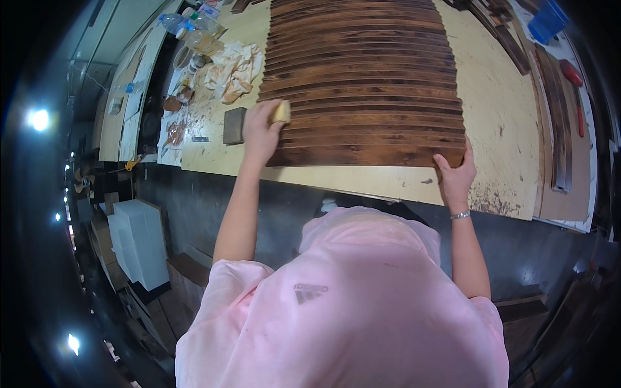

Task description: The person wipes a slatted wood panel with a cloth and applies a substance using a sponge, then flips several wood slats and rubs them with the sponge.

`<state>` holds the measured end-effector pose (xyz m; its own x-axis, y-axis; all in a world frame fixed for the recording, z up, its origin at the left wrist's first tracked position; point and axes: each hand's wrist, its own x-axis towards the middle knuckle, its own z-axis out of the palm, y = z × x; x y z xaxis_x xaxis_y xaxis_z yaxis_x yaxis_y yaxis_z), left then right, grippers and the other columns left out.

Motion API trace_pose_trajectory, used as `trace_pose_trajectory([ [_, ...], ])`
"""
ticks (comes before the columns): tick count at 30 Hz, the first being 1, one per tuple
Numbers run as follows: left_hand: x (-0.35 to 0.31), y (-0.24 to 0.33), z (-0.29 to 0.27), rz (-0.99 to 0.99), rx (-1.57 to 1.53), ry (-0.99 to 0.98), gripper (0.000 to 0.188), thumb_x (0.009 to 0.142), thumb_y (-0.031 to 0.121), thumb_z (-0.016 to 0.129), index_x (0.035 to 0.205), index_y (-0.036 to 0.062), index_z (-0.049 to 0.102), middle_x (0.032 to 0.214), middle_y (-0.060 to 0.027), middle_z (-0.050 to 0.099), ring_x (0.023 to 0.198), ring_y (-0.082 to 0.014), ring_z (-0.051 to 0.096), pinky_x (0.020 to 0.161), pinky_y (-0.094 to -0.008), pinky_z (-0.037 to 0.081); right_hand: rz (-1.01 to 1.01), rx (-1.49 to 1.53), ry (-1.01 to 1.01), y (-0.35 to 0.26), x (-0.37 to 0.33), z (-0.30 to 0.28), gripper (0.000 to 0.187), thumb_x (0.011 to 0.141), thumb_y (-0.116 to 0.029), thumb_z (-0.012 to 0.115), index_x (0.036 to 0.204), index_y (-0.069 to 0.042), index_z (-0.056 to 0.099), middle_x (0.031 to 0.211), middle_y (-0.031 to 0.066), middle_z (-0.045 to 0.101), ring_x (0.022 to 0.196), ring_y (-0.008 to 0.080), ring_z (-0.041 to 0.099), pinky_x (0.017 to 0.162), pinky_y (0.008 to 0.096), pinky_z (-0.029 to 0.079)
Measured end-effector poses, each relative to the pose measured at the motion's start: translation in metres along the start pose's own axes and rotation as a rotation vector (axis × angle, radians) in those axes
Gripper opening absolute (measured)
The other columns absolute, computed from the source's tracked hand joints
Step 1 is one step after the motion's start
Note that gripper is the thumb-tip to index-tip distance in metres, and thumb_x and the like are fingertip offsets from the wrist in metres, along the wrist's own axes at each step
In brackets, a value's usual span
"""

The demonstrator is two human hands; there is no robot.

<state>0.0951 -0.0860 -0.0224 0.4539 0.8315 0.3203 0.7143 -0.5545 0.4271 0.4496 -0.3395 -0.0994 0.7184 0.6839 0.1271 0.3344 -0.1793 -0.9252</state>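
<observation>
A dark brown slatted wooden panel (362, 97), its slats running left to right, lies on the pale worktable (501, 139). At the panel's left edge, my left hand (260, 132) is closed around a small pale yellow pad (283, 112), which touches the slats; whether it is sponge or folded abrasive I cannot tell. My right hand (458, 174) grips the panel's near right corner, thumb on the near side and fingers along the right edge. Just left of my left hand sits a grey-brown block (233, 126).
A crumpled, stained cloth (234, 70), plastic bottles (202, 40) and small stained pots (184, 94) crowd the table's left side. At the right are long wooden strips (560, 123), a red-handled tool (572, 74) and a blue container (548, 22). A white box (138, 242) stands below left.
</observation>
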Motion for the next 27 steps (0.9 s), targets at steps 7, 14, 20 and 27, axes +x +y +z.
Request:
trace_pose_trajectory([
  [7,-0.023,-0.145,-0.055,-0.378,-0.07,0.224,0.049,0.075,-0.002,0.079,0.122,0.0069,0.07,0.11,-0.0098,0.068,0.093,-0.0231,0.063,0.086,-0.0349,0.052,-0.007,-0.009,0.046,0.012,-0.002,0.002,0.058,0.093,-0.01,0.07,0.146,0.004,0.049,0.133,0.0178,0.064,0.12,0.0237,0.06,0.105,0.035,0.046],
  [14,-0.011,-0.247,-0.089,-0.5,0.019,0.361,0.039,0.074,0.0,0.081,0.111,0.0058,0.069,0.101,-0.004,0.067,0.078,-0.0156,0.056,0.075,-0.0296,0.05,0.037,-0.078,0.09,0.03,-0.004,-0.001,0.053,0.101,-0.016,0.063,0.148,0.001,0.046,0.14,0.0156,0.057,0.126,0.0216,0.054,0.11,0.035,0.04],
  [20,0.007,-0.334,-0.108,-0.628,0.194,0.343,0.035,0.074,0.002,0.078,0.107,0.0053,0.068,0.107,-0.0142,0.067,0.094,-0.0313,0.065,0.086,-0.0391,0.051,0.043,-0.16,0.145,0.037,-0.006,0.005,0.055,0.106,-0.024,0.057,0.152,0.002,0.039,0.146,0.0174,0.052,0.131,0.0252,0.049,0.114,0.0357,0.036],
  [27,0.094,-0.303,-0.067,-0.2,0.057,0.279,0.044,0.078,0.01,0.076,0.12,0.0076,0.065,0.132,-0.0164,0.061,0.121,-0.037,0.058,0.104,-0.0473,0.044,0.011,-0.342,0.236,0.04,-0.014,0.013,0.057,0.105,-0.025,0.055,0.151,0.004,0.038,0.146,0.0208,0.051,0.133,0.0291,0.049,0.114,0.0376,0.035],
])
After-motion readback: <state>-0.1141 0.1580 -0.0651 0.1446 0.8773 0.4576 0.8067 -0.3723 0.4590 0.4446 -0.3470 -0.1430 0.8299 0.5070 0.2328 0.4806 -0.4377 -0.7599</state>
